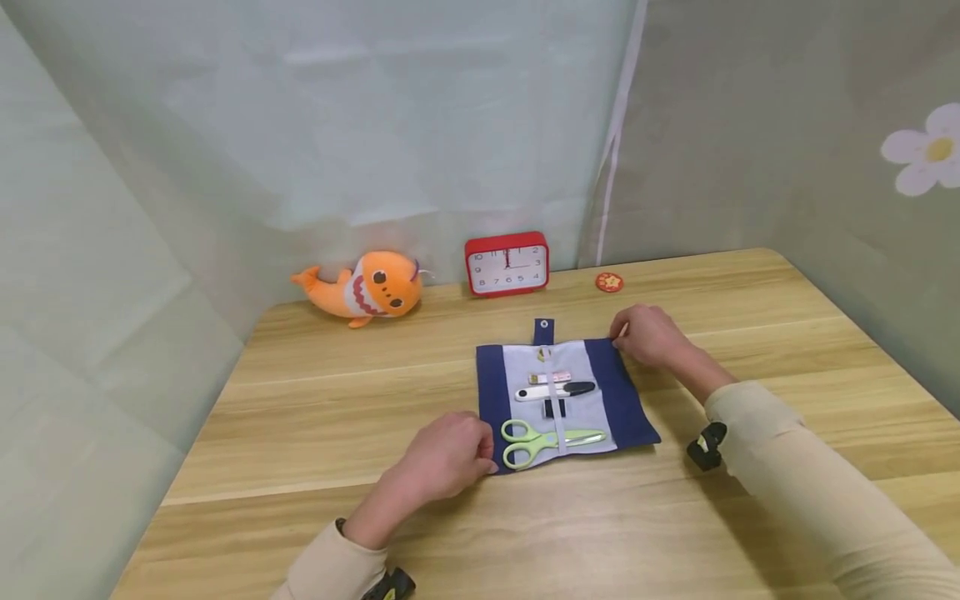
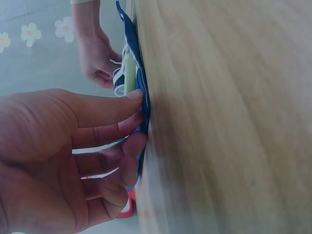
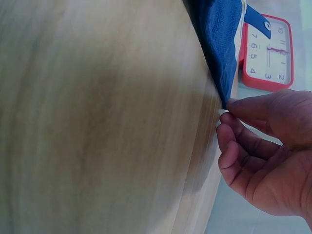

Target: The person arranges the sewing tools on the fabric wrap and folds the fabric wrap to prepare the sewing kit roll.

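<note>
A navy cloth pouch [image 1: 637, 408] with a pale grey lining lies unfolded on the wooden table. Under its white elastic band sit green-handled scissors [image 1: 525, 442], a white and black cutter [image 1: 547, 392], a small black item [image 1: 553, 408], a white and pink item [image 1: 555, 377] and a small yellow item [image 1: 543, 355]. My left hand [image 1: 450, 454] pinches the pouch's near left corner between thumb and fingers, and the left wrist view shows the blue edge [image 2: 145, 112] there. At the far right corner, my right hand [image 1: 648, 333] pinches the fabric [image 3: 219, 58] between thumb and forefinger.
Along the back edge of the table stand an orange plush shark [image 1: 382, 287] and a red-framed clock [image 1: 507, 265]. A round red and yellow disc [image 1: 609, 282] lies to the clock's right. The pouch's snap strap [image 1: 543, 331] points toward the clock. Fabric walls surround the table [image 1: 337, 383].
</note>
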The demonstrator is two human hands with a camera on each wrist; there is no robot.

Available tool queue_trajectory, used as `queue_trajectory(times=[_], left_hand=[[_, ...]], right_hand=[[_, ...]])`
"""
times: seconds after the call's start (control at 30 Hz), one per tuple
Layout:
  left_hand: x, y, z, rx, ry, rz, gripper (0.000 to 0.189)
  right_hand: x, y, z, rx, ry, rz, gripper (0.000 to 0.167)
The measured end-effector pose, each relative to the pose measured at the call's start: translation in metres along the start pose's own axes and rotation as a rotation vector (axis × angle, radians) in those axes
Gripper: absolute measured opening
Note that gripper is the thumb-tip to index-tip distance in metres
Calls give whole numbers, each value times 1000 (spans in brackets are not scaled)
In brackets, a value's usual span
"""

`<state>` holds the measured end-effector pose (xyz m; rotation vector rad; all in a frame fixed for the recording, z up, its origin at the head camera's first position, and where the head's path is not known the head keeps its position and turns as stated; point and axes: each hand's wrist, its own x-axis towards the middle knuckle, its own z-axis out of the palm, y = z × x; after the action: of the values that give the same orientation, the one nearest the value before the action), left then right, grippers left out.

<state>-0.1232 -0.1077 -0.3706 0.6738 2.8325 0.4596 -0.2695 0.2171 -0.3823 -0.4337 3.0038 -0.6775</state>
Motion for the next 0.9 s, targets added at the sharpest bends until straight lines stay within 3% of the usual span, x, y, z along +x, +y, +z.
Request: queue_trajectory(times=[0.47,0.9], left_hand=[[-4,2,2,17,-8,31,27],[-5,8,-2,9,-35,0,25]], right_hand=[[-2,1,-1,16,-1,-14,9],[-3,-1,-3,21,-7,-45,10]])
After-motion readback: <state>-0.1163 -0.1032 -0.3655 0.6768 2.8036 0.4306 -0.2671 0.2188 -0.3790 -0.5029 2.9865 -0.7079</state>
